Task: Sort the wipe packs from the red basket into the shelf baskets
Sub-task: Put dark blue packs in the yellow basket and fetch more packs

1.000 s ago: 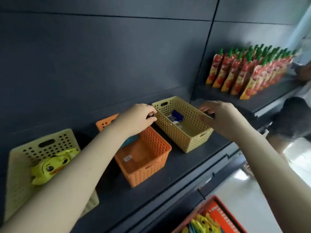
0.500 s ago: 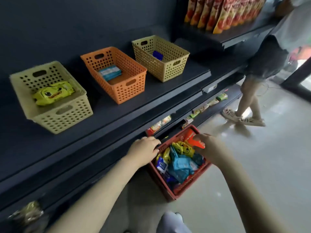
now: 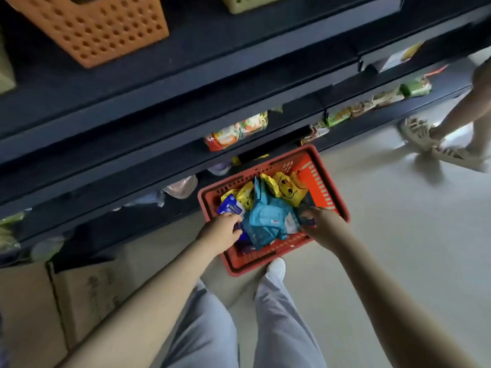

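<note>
The red basket (image 3: 266, 269) stands on the floor in front of my feet, holding several wipe packs: teal ones (image 3: 265, 221) in the middle, yellow duck-print ones (image 3: 287, 187) at the back, and a blue-and-white one (image 3: 229, 207) at the left. My left hand (image 3: 221, 232) is inside the basket's left side, fingers closed around a dark blue pack (image 3: 238, 229). At the right side my right hand (image 3: 325, 228) has its fingers curled over a dark pack (image 3: 310, 221); its grip is hidden. The orange shelf basket (image 3: 106, 30) and a beige one (image 3: 247, 5) sit above.
Dark shelf edges jut out over the basket, with snack bags (image 3: 236, 131) on the lower shelves. A cardboard box (image 3: 53, 301) stands on the floor at the left. Another person's sandalled feet (image 3: 425, 136) are on the floor at the right.
My view has tilted down from the shelf to the floor basket. Both hands dropped from the shelf baskets into the red basket, and the left one closed on a dark blue pack.
</note>
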`<state>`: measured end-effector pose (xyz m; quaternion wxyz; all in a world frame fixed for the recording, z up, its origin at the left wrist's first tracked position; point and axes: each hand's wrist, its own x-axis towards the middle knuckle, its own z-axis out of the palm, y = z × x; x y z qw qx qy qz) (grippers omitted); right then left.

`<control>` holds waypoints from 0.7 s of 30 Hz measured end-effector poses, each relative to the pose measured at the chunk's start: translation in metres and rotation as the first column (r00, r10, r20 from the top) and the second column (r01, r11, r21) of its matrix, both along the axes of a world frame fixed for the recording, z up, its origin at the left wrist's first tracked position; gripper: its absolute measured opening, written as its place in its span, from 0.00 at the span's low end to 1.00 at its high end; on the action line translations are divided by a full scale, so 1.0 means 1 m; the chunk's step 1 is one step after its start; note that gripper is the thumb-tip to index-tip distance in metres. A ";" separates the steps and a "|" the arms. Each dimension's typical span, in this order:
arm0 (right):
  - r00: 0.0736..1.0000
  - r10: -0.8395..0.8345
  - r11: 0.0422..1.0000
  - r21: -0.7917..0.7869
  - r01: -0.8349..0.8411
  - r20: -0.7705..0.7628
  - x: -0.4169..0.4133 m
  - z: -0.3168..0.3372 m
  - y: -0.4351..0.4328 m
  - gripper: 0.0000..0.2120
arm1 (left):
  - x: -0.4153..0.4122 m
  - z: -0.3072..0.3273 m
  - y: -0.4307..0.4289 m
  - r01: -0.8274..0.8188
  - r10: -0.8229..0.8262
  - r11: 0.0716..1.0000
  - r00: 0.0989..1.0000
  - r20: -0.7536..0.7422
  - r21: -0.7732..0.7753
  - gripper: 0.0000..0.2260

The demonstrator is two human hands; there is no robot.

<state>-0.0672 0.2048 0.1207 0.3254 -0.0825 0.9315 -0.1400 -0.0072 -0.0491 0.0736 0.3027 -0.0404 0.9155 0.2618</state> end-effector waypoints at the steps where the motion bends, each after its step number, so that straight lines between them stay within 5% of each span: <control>1: 1.000 0.014 1.000 0.004 -0.014 0.017 -0.008 -0.020 0.003 0.15 | -0.005 -0.019 0.004 -0.023 0.023 1.000 1.000 0.020 -0.005 0.15; 9: 0.992 0.061 0.993 -0.107 -0.049 0.111 -0.039 -0.202 -0.016 0.27 | -0.044 -0.168 0.015 -0.292 0.292 0.956 0.956 0.005 -0.019 0.24; 14: 0.993 0.041 0.995 -0.093 -0.031 0.113 -0.037 -0.261 -0.033 0.36 | -0.042 -0.204 0.009 -0.402 0.391 0.914 0.910 -0.141 -0.058 0.27; 21: 0.989 -0.137 0.975 -0.186 0.126 -0.050 -0.036 -0.257 -0.022 0.21 | -0.024 -0.180 0.021 -0.612 0.592 0.789 0.733 -0.334 0.056 0.26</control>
